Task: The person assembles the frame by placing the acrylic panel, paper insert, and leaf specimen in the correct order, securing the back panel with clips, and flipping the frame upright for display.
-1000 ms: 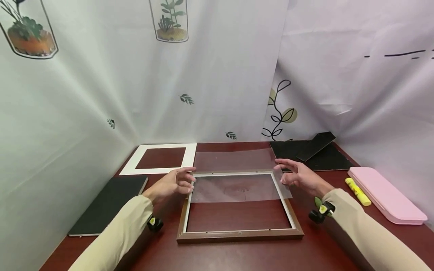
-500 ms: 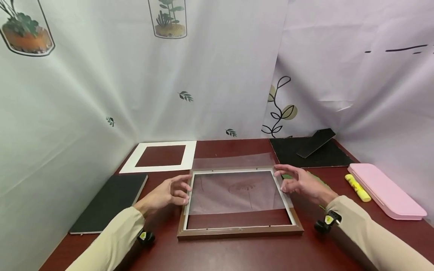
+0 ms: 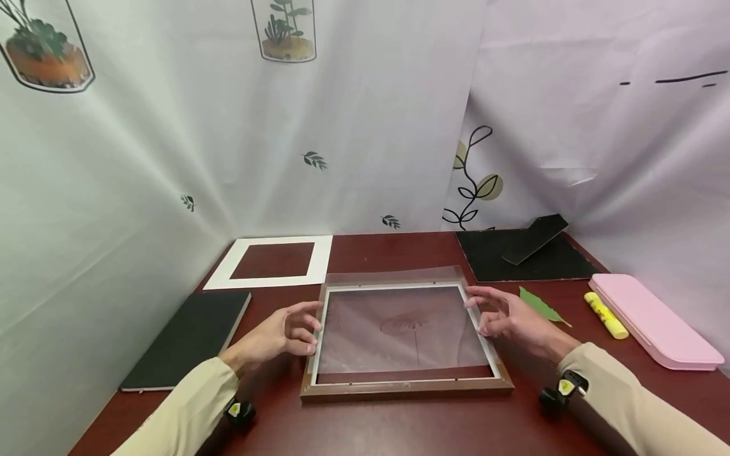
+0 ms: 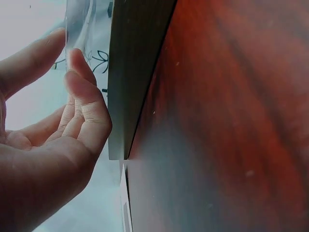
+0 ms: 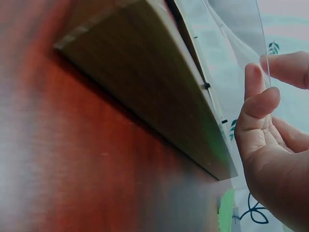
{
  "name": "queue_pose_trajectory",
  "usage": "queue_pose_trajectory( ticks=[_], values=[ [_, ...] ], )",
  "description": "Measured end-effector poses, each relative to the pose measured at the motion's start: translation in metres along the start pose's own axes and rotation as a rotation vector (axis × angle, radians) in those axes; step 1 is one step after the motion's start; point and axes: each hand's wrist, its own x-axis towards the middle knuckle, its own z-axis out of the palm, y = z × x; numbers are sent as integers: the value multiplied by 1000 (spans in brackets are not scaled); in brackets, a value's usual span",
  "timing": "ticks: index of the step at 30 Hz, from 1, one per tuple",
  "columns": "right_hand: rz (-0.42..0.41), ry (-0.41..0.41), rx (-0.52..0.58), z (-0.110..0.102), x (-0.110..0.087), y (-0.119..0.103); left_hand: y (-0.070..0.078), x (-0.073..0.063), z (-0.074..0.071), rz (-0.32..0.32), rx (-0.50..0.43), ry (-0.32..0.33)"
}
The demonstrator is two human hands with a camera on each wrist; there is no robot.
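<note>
Your left hand (image 3: 278, 334) pinches one side edge of the clear sheet (image 3: 365, 339), fingers curled, thumb and fingertips closed to sheet thickness; your right hand (image 3: 513, 320) pinches the opposite edge likewise. The sheet is above the brown frame (image 3: 406, 394), extending past its far side.

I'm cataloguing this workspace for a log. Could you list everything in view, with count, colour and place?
Picture frame: 1, brown, pale inner edge, centre
Clear sheet: 1, transparent, over the frame
Mat: 1, white, far left
Book: 1, black, left
Board: 1, black, far right
Strut: 1, black, on the board
Leaf: 1, green, right of the frame
Tube: 1, yellow, beside the case
Case: 1, pink, right
Table: 1, dark red, beneath
Backdrop: white, printed plants, behind and at both sides
Wrist devices: 2, black, one per wrist
Sleeves: 2, cream, forearms
Left hand: 1, pinching the sheet's left edge
Right hand: 1, pinching its right edge
</note>
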Motion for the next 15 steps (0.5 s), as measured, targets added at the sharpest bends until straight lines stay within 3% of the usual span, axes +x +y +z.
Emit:
queue_pose_trajectory(
  ticks=[6, 15],
  values=[
    [-2, -10, 30, 1, -8, 6, -2, -3, 5, 12, 1, -13],
    [-17, -80, 154, -2, -8, 10, -3, -5, 8, -11, 80, 16]
  ],
)
